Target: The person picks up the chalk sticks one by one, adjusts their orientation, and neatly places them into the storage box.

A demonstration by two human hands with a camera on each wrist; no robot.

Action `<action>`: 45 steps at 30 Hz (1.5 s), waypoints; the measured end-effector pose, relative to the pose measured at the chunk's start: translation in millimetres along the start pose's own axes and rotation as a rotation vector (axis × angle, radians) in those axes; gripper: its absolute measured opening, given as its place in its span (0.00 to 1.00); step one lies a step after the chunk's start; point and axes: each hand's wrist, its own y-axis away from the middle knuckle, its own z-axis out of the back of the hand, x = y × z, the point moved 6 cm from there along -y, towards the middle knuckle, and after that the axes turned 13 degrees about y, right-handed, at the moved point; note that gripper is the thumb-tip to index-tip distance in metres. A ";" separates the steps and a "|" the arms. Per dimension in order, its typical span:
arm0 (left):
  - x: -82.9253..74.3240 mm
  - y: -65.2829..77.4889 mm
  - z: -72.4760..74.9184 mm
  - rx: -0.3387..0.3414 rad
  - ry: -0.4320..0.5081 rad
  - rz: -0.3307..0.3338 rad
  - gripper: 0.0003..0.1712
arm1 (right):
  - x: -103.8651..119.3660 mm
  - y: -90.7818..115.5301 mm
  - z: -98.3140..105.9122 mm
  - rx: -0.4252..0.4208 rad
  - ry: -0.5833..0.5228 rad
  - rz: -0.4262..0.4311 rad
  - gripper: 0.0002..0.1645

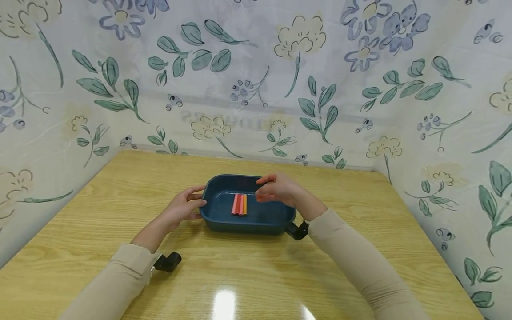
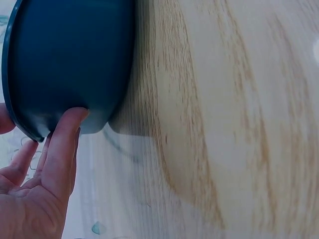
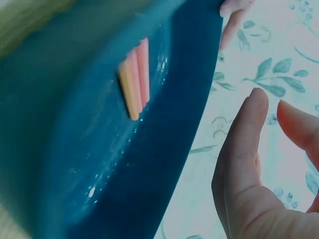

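Observation:
A dark blue rectangular dish (image 1: 256, 226) with rounded corners stands on the table. Several slim round sticks, pink, red and orange (image 1: 239, 205), lie side by side on its floor, left of the middle. My left hand (image 1: 185, 205) holds the dish's left end; in the left wrist view its fingers (image 2: 62, 144) lie against the outer wall and near the rim. Over the right part of the dish hovers my right hand (image 1: 278, 189), its fingers loosely bent and thumb apart, with nothing between them. The right wrist view shows the sticks (image 3: 135, 82) inside the dish.
The wooden table (image 1: 240, 271) reaches back to a flower-patterned cloth (image 1: 256, 106) hung behind and on both sides. A black camera mount is on each wrist, left (image 1: 168, 262) and right (image 1: 297, 231); the right one is close to the dish's front right corner.

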 end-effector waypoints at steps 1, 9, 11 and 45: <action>0.5 0.0 0.2 0.000 -0.001 0.000 0.33 | -1.9 3.4 1.0 0.002 -0.007 0.004 0.30; 3.8 0.6 1.8 -0.017 -0.004 0.004 0.32 | -24.3 26.8 22.9 -0.018 -0.054 0.036 0.29; 4.1 0.5 2.3 -0.024 -0.007 0.005 0.32 | -31.5 32.3 30.5 -0.041 -0.055 0.032 0.29; 2.0 -1.4 4.2 -0.019 -0.011 0.001 0.33 | -127.6 67.0 104.4 -0.280 0.054 -0.127 0.34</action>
